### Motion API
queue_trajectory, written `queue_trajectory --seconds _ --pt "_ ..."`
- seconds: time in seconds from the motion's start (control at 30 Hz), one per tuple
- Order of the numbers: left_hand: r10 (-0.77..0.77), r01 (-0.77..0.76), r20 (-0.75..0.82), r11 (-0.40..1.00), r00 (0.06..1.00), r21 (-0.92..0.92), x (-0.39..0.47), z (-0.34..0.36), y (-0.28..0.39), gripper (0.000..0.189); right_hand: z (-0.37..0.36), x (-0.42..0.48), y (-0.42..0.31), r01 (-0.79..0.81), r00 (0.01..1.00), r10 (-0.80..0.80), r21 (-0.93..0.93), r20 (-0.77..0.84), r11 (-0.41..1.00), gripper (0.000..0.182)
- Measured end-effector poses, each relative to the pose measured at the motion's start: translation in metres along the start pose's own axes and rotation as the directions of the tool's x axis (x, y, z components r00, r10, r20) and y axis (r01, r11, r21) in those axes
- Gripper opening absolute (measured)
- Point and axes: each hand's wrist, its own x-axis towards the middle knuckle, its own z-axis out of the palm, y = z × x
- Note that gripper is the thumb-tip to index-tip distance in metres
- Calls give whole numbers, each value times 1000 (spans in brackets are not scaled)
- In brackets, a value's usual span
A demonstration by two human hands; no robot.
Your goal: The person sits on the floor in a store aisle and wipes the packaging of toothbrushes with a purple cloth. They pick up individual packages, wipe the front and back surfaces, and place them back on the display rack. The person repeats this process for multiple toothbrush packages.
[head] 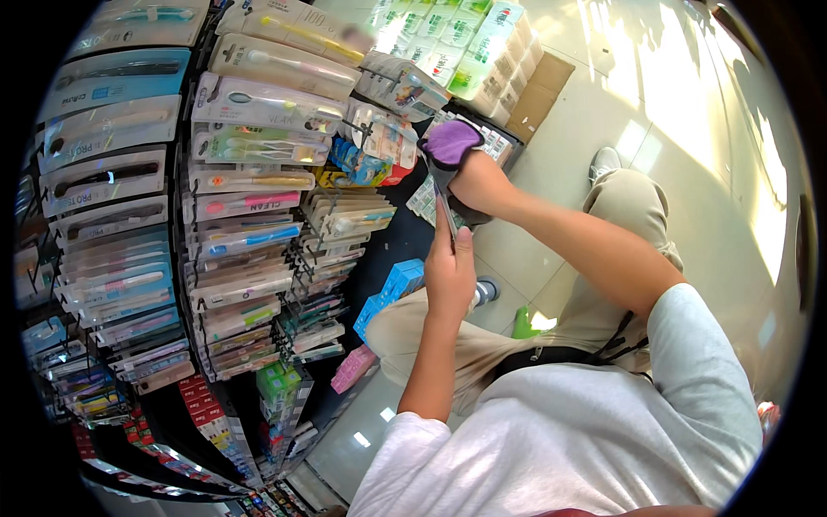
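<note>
My left hand (450, 271) holds a thin flat item (446, 208) upright between thumb and fingers; its face is seen nearly edge-on. My right hand (479, 184) grips a purple and grey cloth (454, 143) against the upper part of that item. The fingers of this hand are mostly hidden by the cloth. Just left of both hands are hooks with hanging packs, among them toothbrush packs (358, 223) and a colourful pack (384, 139).
Racks of packaged toothbrushes (268, 106) fill the left side. Wrapped tissue packs (481, 55) are stacked beyond my hands, beside a flat cardboard piece (541, 94). Blue boxes (391, 291) and a pink box (353, 368) sit low by my left knee. A green object (524, 323) lies on the tiled floor.
</note>
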Motion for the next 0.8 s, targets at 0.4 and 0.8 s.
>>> queue_trajectory --seconds 0.4,0.8 --pt "-225 214 39 843 974 -494 13 -9 -11 62 -14 -13 -41 -450 883 313 444 350 774 24" --pt "-287 258 114 535 951 -805 40 -30 -14 73 2 -5 -23 205 927 -188 -17 324 979 44"
